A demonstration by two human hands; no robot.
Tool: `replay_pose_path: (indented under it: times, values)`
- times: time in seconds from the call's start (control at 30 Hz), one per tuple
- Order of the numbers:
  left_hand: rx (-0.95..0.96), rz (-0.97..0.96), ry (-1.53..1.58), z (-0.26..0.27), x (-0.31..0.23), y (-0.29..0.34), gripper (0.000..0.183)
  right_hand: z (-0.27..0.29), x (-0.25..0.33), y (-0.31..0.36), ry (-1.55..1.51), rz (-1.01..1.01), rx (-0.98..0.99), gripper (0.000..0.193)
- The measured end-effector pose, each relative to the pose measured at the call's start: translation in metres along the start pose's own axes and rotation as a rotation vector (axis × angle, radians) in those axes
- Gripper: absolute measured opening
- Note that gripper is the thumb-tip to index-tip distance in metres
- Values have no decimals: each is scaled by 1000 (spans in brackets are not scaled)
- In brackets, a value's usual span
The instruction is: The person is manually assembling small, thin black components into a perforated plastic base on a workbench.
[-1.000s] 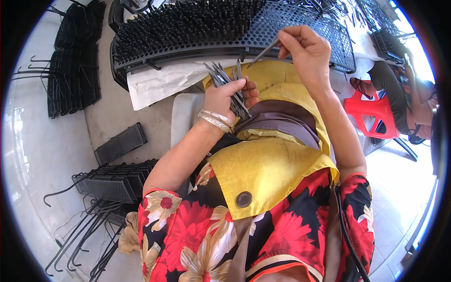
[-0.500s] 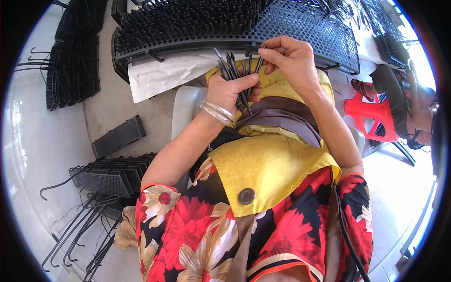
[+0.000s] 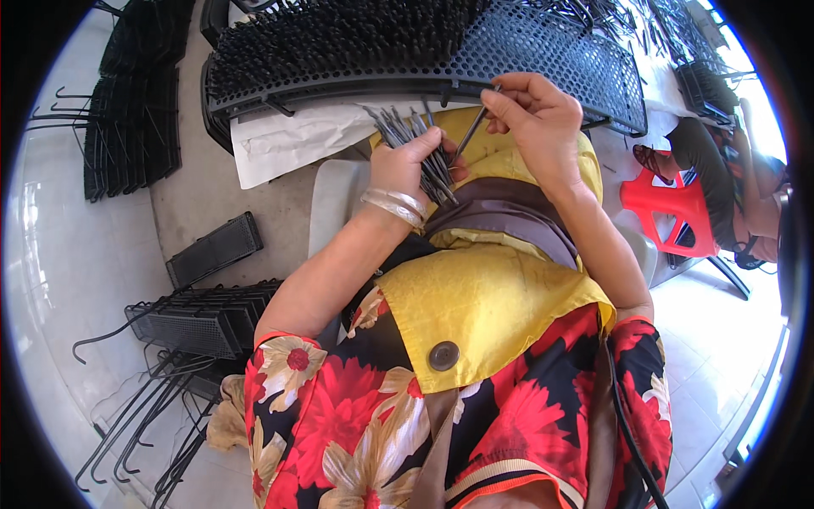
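Observation:
My left hand (image 3: 405, 170) is wrapped round a bundle of thin dark rods (image 3: 392, 127), which fan out above and below the fist. Between thumb and fingertips, my right hand (image 3: 543, 119) pinches one dark rod (image 3: 471, 132) that slants down toward the left hand's fingers. Whether its lower end touches the bundle I cannot tell. Just beyond both hands stands a black perforated rack (image 3: 543, 64). Its left part is packed with upright dark rods (image 3: 339, 42), while bare holes show on the right part.
White paper (image 3: 288, 140) hangs under the rack's front edge. Black racks with hooked wires stand at left (image 3: 131, 127) and lower left (image 3: 186, 327). At right, another person's leg (image 3: 708, 170) is beside a red stool (image 3: 670, 204). Loose rods (image 3: 640, 21) lie at the far right.
My right hand has moved slightly right, drawing one rod away from the bundle at a slant. The rods in my left hand have tilted and spread to the left.

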State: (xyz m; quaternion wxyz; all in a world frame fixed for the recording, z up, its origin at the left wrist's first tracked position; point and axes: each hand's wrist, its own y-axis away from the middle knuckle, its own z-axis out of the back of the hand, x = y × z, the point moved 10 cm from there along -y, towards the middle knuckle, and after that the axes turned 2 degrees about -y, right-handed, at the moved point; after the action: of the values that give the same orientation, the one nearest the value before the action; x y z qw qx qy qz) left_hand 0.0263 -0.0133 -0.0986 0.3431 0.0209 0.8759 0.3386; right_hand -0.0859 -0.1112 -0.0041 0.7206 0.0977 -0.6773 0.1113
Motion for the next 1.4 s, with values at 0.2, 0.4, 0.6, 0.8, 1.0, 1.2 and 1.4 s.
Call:
replay_pose_path:
  times: [0.2,0.4,0.6,0.8,1.0,1.2,1.4]
  values:
    - [32,27,126,9,-1,-16,16,11,36,-2,44,300,-106,16]
    - [24,17,121,3,4,-7,15,22,53,-31,93,486,-234,16]
    - [70,72,11,-1,17,3,13,-5,66,-27,330,799,-192,17]
    - [85,85,-1,-5,18,4,14,-45,78,-12,568,1132,-2,14]
    - [106,80,-24,-7,16,3,15,-63,52,-29,812,928,186,16]
    - [238,60,-75,-20,10,10,17,-37,1,-17,432,167,276,27]
    - [248,85,-79,-20,17,6,19,-7,-3,-20,112,56,101,14]
